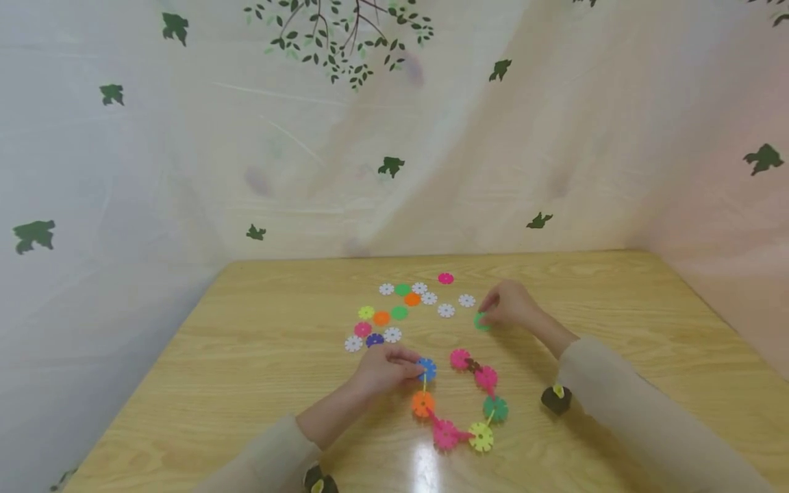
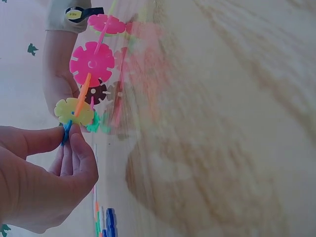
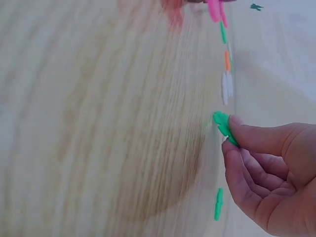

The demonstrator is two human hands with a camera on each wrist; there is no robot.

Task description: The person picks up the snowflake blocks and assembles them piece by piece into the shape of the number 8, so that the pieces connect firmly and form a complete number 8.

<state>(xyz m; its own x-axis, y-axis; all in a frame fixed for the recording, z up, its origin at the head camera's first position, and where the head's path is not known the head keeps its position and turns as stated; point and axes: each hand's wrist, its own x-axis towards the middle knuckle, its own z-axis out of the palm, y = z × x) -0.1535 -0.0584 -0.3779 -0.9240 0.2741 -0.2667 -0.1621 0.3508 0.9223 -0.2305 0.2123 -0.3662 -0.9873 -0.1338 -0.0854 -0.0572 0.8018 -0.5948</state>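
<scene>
My left hand [image 1: 385, 370] pinches a blue notched plastic disc [image 1: 427, 370] between thumb and fingertips. That disc is one end of a chain of slotted discs, joined on through a yellow disc [image 2: 74, 111] to an orange disc [image 1: 422, 404]. Pink, yellow, teal-green and brown discs carry the chain round in an open curve, ending at a pink disc [image 1: 459, 359]. Farther back and to the right, my right hand [image 1: 513, 306] holds a separate green disc [image 3: 225, 127] between thumb and index finger, just above the tabletop.
Loose discs lie scattered toward the back of the wooden table [image 1: 277, 308]: several white ones [image 1: 446, 311], an orange disc [image 1: 381, 318], a dark blue disc [image 1: 374, 339] and a pink disc [image 1: 446, 279]. A pale curtain [image 1: 320, 171] hangs behind.
</scene>
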